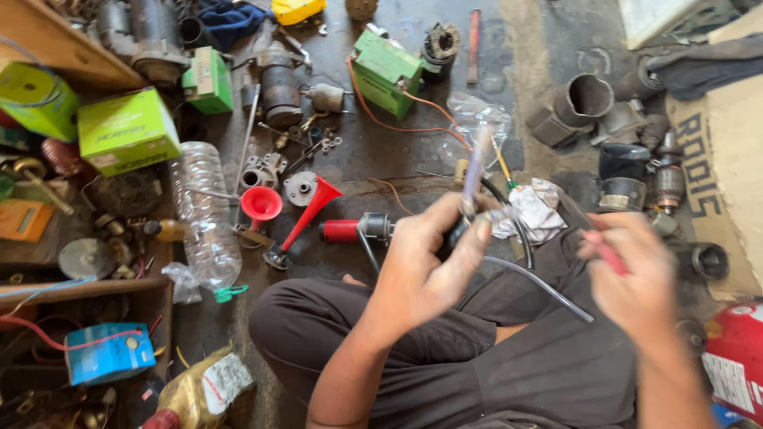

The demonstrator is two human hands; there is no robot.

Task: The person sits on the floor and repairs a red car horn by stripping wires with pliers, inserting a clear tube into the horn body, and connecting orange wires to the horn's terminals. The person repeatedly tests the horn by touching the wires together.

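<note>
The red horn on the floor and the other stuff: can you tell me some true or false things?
1. The red horn lies on the floor. True.
2. The right hand holds a red-handled tool. True.
3. The plastic bottle stands upright. False: it lies on its side.
4. The left hand is empty. False: it grips a small dark part with a grey hose.
5. The boxes at left are blue. False: green.

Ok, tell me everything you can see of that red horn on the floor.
The red horn looks like glossy plastic: two trumpets, one flared bell facing up, the longer one slanting down to a dark base. It lies on the grey concrete floor beside the clear plastic bottle, apart from both hands.
</note>
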